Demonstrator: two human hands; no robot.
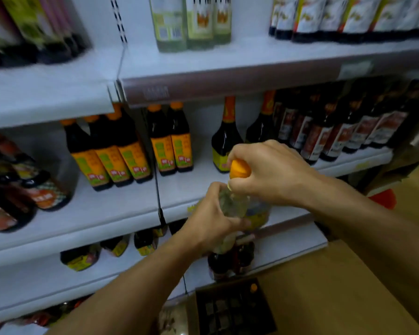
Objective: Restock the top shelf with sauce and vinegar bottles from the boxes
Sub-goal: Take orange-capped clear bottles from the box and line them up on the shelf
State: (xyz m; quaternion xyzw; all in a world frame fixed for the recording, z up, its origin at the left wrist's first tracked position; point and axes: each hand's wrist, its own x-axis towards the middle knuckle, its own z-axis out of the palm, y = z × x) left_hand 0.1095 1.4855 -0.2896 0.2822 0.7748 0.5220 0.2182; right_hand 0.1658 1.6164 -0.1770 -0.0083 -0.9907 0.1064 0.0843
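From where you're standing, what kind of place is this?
Most likely a grocery shop aisle. White tiered shelves carry rows of identical dark sauce bottles, a price strip runs along a shelf edge, and an open cardboard box sits below while both hands hold a clear bottle.

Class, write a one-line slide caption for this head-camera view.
Both hands hold a clear bottle before stocked shelves: left hand around its body, right hand at its orange cap.

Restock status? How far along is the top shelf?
Done: top shelf already carries pale bottles, with bare gaps beside them. In hand: clear orange-capped bottle, left hand on its body, right hand at the cap. Left: placing it; open box contents unclear.
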